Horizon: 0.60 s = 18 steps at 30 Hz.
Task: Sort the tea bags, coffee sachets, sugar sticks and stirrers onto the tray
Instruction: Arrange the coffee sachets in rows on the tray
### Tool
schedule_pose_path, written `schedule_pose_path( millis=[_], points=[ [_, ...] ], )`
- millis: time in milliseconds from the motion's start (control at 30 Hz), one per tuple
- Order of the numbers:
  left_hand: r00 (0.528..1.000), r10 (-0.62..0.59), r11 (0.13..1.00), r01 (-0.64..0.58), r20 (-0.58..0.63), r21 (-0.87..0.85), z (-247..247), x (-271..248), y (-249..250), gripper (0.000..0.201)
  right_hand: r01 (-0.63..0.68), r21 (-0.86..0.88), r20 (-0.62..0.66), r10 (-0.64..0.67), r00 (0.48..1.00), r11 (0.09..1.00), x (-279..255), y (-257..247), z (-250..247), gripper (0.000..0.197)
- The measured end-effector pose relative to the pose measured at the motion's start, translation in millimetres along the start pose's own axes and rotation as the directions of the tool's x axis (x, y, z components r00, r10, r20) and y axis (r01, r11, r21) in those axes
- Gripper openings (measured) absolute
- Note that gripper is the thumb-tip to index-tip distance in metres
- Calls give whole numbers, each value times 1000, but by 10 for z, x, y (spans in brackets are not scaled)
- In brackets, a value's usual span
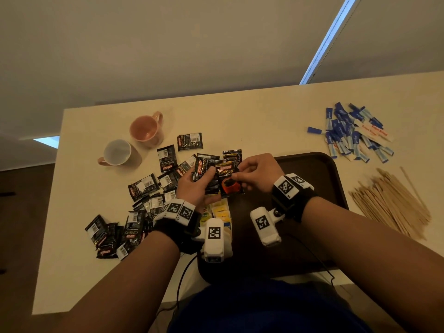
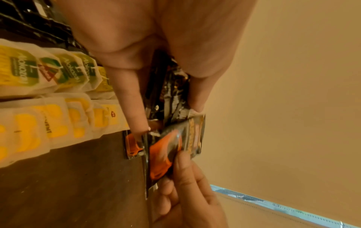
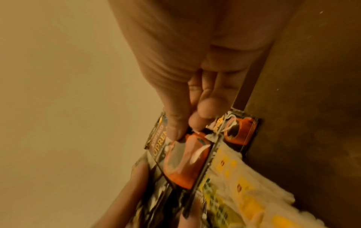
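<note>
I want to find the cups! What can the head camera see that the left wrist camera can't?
Only the head view shows the pink ceramic mug, the white ceramic mug, the blue-and-white sugar sticks and the pale wooden stirrers.

Only the left wrist view shows the print on the yellow-and-green paper tea bags.

Both show the black foil coffee sachets and the dark brown plastic tray.

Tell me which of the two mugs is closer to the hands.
The pink mug, the farther-back one with its handle pointing away. It stands nearer the left hand than the white mug, which stands further left on the table.
</note>
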State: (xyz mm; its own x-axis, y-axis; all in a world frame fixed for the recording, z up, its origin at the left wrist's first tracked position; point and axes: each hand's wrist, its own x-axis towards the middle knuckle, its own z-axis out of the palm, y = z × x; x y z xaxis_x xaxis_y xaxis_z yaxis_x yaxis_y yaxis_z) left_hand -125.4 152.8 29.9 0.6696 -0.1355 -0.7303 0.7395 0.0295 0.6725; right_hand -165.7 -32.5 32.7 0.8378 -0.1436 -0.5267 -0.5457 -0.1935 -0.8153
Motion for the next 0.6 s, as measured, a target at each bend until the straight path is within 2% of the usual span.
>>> schedule_pose_path(
  millis=[100, 200, 333, 500, 600],
  points=[
    [999, -15, 999, 14, -34, -52, -77, 45, 11, 25, -78, 71, -99, 85, 991, 994, 85, 104, -114, 18],
    [999, -5, 998, 2, -40, -58, -125, 48, 35, 22, -156, 88, -184, 170, 968, 984, 210, 239, -175, 19],
    [999, 6, 997, -8, -31, -71, -133, 47, 37, 22, -236, 26, -193, 236, 952, 971, 320, 340, -89, 17],
    [999, 7, 998, -9, -32, -66, -147, 54, 25, 25, -217, -199, -241, 167, 956, 956, 517, 397, 41, 14],
    [999, -3, 997, 1, -38, -71, -171, 61, 27, 26, -192, -273, -263, 119, 957, 943, 604, 354, 76, 17]
  ],
)
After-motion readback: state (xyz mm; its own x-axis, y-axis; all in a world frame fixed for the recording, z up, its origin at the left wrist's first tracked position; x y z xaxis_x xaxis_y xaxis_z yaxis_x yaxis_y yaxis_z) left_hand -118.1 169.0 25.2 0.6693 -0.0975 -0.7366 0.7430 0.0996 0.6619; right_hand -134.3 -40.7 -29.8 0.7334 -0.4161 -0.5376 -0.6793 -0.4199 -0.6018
